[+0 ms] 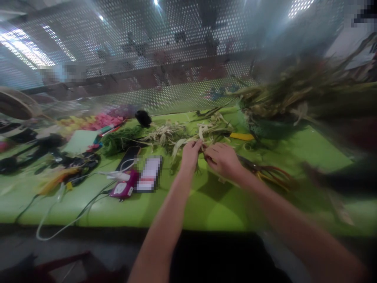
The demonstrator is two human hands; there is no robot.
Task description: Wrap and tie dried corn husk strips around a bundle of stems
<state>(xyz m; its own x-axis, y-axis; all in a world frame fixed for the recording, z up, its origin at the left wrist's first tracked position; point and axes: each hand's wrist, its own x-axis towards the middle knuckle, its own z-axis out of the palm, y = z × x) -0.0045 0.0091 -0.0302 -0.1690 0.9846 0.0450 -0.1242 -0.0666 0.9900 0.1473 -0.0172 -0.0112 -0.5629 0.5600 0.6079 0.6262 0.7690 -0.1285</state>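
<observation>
Over the green table, my left hand [191,153] pinches a pale dried plant strand [178,146]. My right hand [221,158] is close beside it, fingers curled on the same strand; the exact grip is hidden behind the knuckles. Behind both hands lies a loose pile of dried leaves and stalks [166,133]. A yellow-handled tool [242,136] rests past my right hand. Pliers or cutters with orange-red handles [272,172] lie right of that hand, partly behind my forearm.
On the green table [218,212], a phone [149,175], a magenta power adapter [125,186] with cables and a yellow glue gun [59,180] lie to the left. Green fibres [119,141] and pink flowers [107,121] sit behind. A green basket of dried plants [265,124] stands back right.
</observation>
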